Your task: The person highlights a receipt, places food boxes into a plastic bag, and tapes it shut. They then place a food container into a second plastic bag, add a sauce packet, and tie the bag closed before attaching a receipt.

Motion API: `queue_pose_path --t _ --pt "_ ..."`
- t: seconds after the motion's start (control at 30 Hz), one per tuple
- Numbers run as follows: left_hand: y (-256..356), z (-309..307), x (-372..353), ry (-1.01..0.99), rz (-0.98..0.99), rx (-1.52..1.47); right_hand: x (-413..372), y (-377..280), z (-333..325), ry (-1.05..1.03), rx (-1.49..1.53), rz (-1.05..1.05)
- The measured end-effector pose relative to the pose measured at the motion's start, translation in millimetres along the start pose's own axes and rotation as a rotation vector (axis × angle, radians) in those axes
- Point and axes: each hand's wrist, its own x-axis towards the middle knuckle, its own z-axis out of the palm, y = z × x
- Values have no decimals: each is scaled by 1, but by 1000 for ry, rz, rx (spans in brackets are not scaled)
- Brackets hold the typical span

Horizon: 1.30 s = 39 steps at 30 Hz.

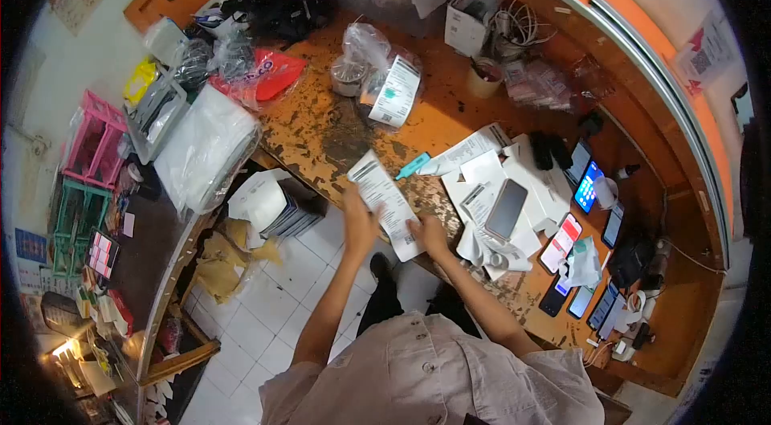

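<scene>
A long white printed slip is held between my two hands over the front edge of the worn orange desk. My left hand is closed on its left edge. At the lower right edge of the slip, my right hand has its fingers closed on the paper. Just above the slip, a teal highlighter lies on the desk. Farther back sits a clear plastic-wrapped parcel with a printed label. To the right, a phone rests on a pile of printed papers.
Several phones lie along the right side of the desk. At the back stand a white box and a cup. Plastic bags lie at the left, near a pink rack. Stacked papers sit below the desk.
</scene>
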Motion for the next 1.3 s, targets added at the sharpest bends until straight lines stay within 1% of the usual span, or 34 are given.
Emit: queue_pose_path --t 0.07,0.1,0.13,0.17,0.23,0.3,0.37,0.43,0.47,0.5,0.57,0.6,0.63,0.67,0.7,0.73,0.83,0.87,0.97,1.0,1.1,1.23,1.3 --pt "-5 1 -13 -282 181 295 4 4 2 -10 -100 33" --pt "-10 1 -15 -290 158 279 10 -8 -4 -12 -152 42" --pt "-14 3 -16 -297 133 259 17 -19 -13 30 -125 148" --pt "-16 5 -11 -301 107 239 27 -34 -25 69 -143 199" --pt "-21 6 -2 -298 80 256 60 -28 -16 282 -135 93" --pt "-25 3 6 -323 49 282 92 -40 -8 280 -103 193" --pt "-32 7 5 -345 4 239 117 -56 2 330 -186 185" --pt "-31 5 6 -333 -5 203 135 -53 14 405 -160 147" --pt "-30 3 6 -333 -13 186 139 -55 12 361 -134 177" --pt "-28 0 9 -371 -28 173 143 -39 18 396 -130 102" --pt "-28 -6 12 -446 -59 146 152 -5 20 392 0 21" --pt "-31 -4 12 -466 -51 150 159 17 12 64 256 240" --pt "-32 -2 12 -452 -60 152 140 -27 -18 -105 672 380" --pt "-30 -1 12 -442 -69 156 129 -45 -25 -119 923 371" --pt "-27 1 11 -436 -78 159 118 -48 -25 -125 1174 366" --pt "-23 3 9 -406 -106 155 110 -35 -19 -183 1297 325" --pt "-18 11 6 -378 -147 182 93 -41 -4 -188 1303 409" --pt "-20 12 5 -365 -143 166 91 -41 -1 -234 1368 333" --pt "-23 14 4 -394 -151 191 90 -43 16 -138 1276 244" --pt "-23 15 4 -388 -148 197 89 -37 21 -125 1255 274" --pt "-25 16 4 -397 -143 214 88 -30 34 -69 1021 140" --pt "-26 17 4 -436 -160 230 86 -31 39 -108 913 120" --pt "-29 18 3 -413 -146 211 80 -33 42 -79 848 125"
